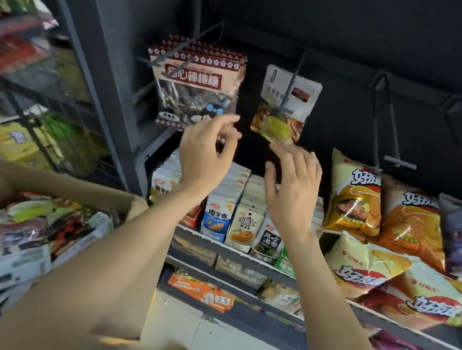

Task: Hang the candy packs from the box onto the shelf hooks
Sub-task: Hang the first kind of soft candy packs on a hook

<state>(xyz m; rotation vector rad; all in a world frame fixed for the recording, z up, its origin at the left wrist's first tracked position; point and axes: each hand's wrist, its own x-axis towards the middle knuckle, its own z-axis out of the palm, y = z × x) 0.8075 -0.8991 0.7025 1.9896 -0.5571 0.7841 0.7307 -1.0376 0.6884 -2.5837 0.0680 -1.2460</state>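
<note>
A white candy pack with durian print (285, 107) hangs on a dark shelf hook (291, 85). Left of it, brown-topped lollipop packs (196, 85) hang on another hook. My left hand (206, 152) is raised just below the lollipop packs, fingers loosely curled and holding nothing. Just under the durian pack is my right hand (292, 185), fingers spread; its fingertips are close to the pack's bottom edge without gripping it. The cardboard box (46, 182) at lower left holds several more candy packs (18, 236).
Empty hooks (391, 132) stick out to the right of the hung pack. Chip bags (401, 217) fill the shelf at right. Small snack sachets (244, 217) stand in rows below my hands. A wire rack (39, 79) with goods stands at left.
</note>
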